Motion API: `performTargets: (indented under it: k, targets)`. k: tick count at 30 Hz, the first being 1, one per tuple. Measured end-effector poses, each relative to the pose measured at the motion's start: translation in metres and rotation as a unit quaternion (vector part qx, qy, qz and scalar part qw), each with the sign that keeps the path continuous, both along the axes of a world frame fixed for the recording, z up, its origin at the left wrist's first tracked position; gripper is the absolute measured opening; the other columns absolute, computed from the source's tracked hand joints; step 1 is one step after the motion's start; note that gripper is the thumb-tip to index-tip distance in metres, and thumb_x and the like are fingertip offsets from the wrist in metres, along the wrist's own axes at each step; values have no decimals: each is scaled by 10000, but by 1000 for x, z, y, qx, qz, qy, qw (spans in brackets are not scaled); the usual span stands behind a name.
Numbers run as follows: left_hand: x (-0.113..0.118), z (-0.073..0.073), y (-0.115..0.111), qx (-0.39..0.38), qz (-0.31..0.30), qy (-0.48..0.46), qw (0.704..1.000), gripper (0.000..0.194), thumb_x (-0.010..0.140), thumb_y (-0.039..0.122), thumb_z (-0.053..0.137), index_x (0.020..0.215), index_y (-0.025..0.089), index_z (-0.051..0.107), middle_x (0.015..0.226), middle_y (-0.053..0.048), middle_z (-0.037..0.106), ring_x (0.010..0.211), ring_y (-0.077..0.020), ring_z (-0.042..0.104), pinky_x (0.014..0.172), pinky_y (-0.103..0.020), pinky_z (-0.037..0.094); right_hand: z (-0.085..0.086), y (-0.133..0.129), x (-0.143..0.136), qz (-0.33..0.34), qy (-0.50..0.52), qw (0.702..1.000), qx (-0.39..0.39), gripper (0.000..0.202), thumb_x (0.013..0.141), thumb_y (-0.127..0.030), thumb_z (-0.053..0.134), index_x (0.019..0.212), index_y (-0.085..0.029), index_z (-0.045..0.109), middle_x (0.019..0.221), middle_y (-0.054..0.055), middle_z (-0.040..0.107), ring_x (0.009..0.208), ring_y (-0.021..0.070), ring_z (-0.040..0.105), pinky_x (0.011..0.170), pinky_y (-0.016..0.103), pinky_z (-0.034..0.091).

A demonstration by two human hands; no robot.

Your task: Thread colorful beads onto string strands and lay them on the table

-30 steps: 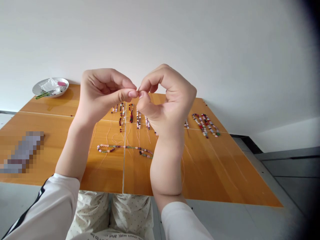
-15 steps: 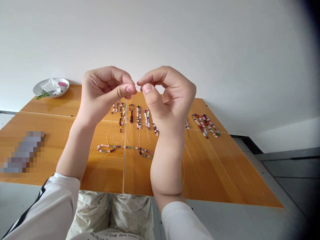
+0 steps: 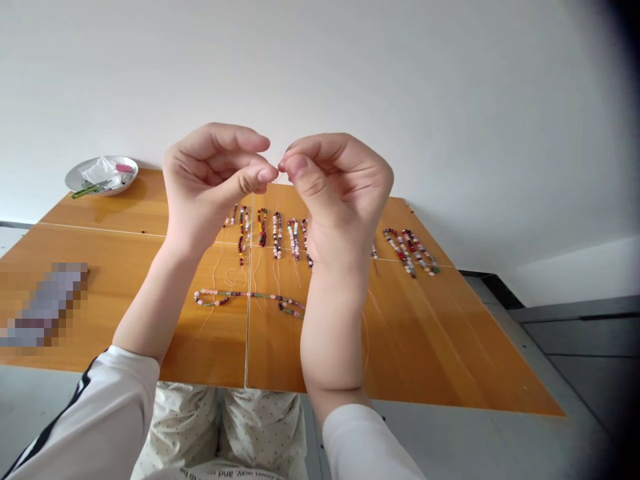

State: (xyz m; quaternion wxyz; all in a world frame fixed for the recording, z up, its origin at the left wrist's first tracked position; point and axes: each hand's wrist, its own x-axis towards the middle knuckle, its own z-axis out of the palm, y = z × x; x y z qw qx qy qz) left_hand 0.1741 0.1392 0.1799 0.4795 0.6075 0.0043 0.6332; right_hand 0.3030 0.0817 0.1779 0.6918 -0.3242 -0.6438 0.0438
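Observation:
Both hands are raised above the far half of the wooden table, fingertips almost touching. My left hand [image 3: 215, 170] has its index finger lifted away from the thumb, and the thumb tip meets a fine thread [image 3: 280, 177]. Thumb and fingers of my right hand [image 3: 340, 180] are pinched together at the thread, whose end is too thin to make out. Below them several looped bead strands [image 3: 277, 237] lie in a row, with loose thread tails toward me. A longer beaded string [image 3: 240, 294] is stretched across the table nearer to me.
On the wooden table [image 3: 425, 353], a white plate [image 3: 73, 179] with plastic wrapping and a green-handled tool stands at the back left. A blurred-out flat object [image 3: 47, 307] lies at the left. Two more bead loops [image 3: 400, 250] are at the right. A wall rises behind.
My left index finger has lifted off the thumb, opening a gap. My right fingers have closed more tightly, and the fingertips of both hands have come closer together.

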Motion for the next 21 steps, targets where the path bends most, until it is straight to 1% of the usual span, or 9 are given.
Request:
performTargets:
  k: [3, 5, 7, 9, 10, 13, 15, 18, 21]
  targets:
    - [1, -4, 6, 58, 14, -17, 998, 267, 650, 230, 887, 859, 158, 737, 763, 30, 777, 669, -70, 737, 592, -150, 572, 1, -1, -1, 6, -9, 1000, 24, 124, 941, -311, 631, 827, -264, 645, 826, -13, 701, 791, 152, 669, 729, 328, 569]
    - [0, -7, 11, 96, 31, -10, 995, 282, 670, 253, 870, 889, 149, 727, 809, 29, 777, 730, -76, 740, 651, -159, 571, 2, -1, -2, 10, -12, 999, 48, 126, 928, -318, 660, 816, -260, 666, 801, -23, 697, 760, 147, 659, 701, 331, 556]
    - [-2, -8, 12, 123, 49, 1, 991, 288, 692, 276, 858, 912, 151, 722, 841, 25, 775, 786, -91, 742, 704, -169, 572, 4, -2, -2, 12, -14, 998, 68, 86, 906, -256, 692, 820, -256, 691, 800, -26, 705, 761, 148, 656, 686, 329, 540]
    - [-4, -8, 11, 125, 79, 19, 989, 306, 698, 336, 857, 921, 174, 724, 846, 25, 772, 803, -113, 743, 721, -192, 587, 5, -5, -2, 6, -22, 996, 86, 99, 880, -176, 711, 829, -261, 708, 802, -30, 708, 773, 149, 654, 684, 327, 535]
    - [-4, -8, 9, 118, 98, 29, 988, 309, 702, 374, 855, 919, 194, 728, 839, 26, 769, 798, -124, 745, 718, -209, 598, 6, -6, -1, -10, -33, 995, 89, 115, 878, -161, 710, 831, -266, 711, 804, -31, 705, 781, 151, 655, 693, 329, 540]
    - [-5, -6, 2, 97, 147, 50, 983, 288, 716, 455, 839, 886, 244, 742, 810, 20, 762, 781, -161, 748, 709, -268, 623, 7, -11, 1, -70, -71, 990, 95, 111, 892, -185, 699, 837, -281, 705, 814, -29, 694, 798, 161, 661, 751, 352, 563]
    - [-6, -5, 0, 98, 155, 63, 981, 277, 715, 472, 838, 850, 249, 745, 795, 11, 758, 776, -176, 749, 715, -286, 628, 7, -13, 2, -93, -92, 986, 100, 108, 907, -193, 679, 854, -284, 704, 832, -22, 694, 806, 168, 664, 780, 369, 567]
    - [-7, -3, -3, 99, 159, 83, 979, 255, 739, 471, 822, 808, 241, 735, 781, 15, 751, 764, -168, 746, 722, -284, 626, 7, -14, 4, -118, -112, 981, 109, 108, 925, -211, 652, 868, -287, 704, 851, -11, 696, 805, 174, 666, 772, 376, 570]
    - [-8, -1, -5, 105, 163, 78, 978, 218, 762, 430, 817, 782, 233, 726, 758, 28, 744, 739, -145, 737, 708, -265, 618, 7, -14, 5, -117, -112, 981, 105, 98, 933, -250, 645, 864, -283, 706, 850, -7, 694, 796, 175, 666, 766, 379, 578]
